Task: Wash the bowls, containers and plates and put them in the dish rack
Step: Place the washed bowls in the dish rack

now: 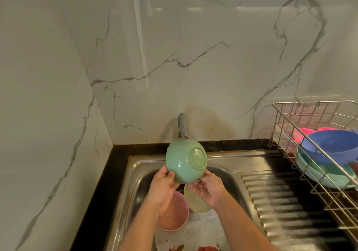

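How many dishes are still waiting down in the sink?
3 visible: a pink bowl under the left hand, a yellow bowl under the right hand, and a clear plate nearest the camera. The arms may hide more.

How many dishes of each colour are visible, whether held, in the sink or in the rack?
Green bowl, held: 1
Pink bowl, sink: 1
Yellow dish, sink: 1
Blue bowl, rack: 1
Teal dish, rack: 1
Pink item, rack: 1
Total: 6
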